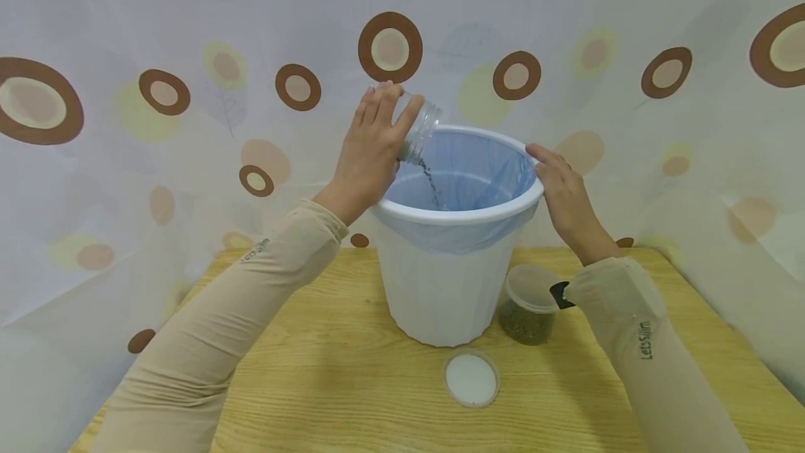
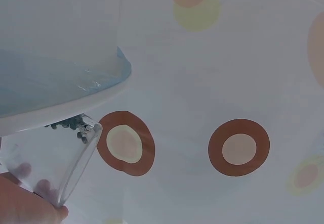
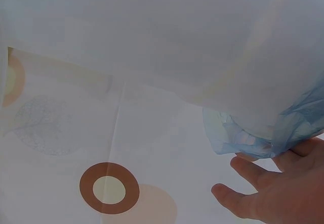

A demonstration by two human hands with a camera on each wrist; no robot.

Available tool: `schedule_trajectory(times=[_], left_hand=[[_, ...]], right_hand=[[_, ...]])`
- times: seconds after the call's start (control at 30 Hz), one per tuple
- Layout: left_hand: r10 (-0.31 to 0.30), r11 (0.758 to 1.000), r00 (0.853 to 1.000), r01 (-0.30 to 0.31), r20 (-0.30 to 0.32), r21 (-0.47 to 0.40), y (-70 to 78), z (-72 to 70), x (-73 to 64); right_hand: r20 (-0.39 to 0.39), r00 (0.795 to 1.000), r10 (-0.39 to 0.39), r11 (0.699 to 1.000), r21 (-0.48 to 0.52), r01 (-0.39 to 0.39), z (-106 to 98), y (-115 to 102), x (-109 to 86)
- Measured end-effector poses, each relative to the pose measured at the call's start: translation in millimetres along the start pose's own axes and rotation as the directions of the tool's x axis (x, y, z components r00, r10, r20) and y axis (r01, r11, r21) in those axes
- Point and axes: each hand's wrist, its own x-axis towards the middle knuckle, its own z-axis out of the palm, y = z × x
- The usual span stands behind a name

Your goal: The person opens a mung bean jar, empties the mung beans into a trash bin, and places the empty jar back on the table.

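In the head view my left hand (image 1: 372, 142) grips a clear jar (image 1: 420, 130), tipped mouth-down over the near left of a white bin (image 1: 440, 285). A thin stream of small dark green bits (image 1: 430, 179) falls from its mouth into the bin. The left wrist view shows fingers (image 2: 25, 204) against the jar wall, with dark bits gathered near its mouth. A blue plastic liner (image 1: 497, 163) covers the bin's inside and folds over its rim. My right hand (image 1: 566, 194) rests on the right rim, fingers extended; in the right wrist view they lie beside the liner's overhang (image 3: 223, 133).
Right of the bin's base on the wooden table (image 1: 302, 362) stands a clear tub (image 1: 528, 306) partly filled with dark green bits. A round white lid (image 1: 470, 378) lies in front of the bin. Behind hangs a patterned sheet (image 1: 314, 12).
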Motion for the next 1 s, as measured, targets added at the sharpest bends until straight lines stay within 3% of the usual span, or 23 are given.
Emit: schedule_trajectory(times=[0.8,1.0], left_hand=[[0.018,1.0,1.0,-0.018,-0.017,0.016,1.6,0.7,1.3],[0.051,0.998,0.999,-0.051,-0.007,0.024,0.8,-1.5,1.8]], right_hand=[[-0.011,1.0,0.0,1.0,0.003,0.0,-0.1,2.3,0.4],[-0.01,1.0,-0.009,1.0,0.0,0.009,-0.2,1.8,2.0]])
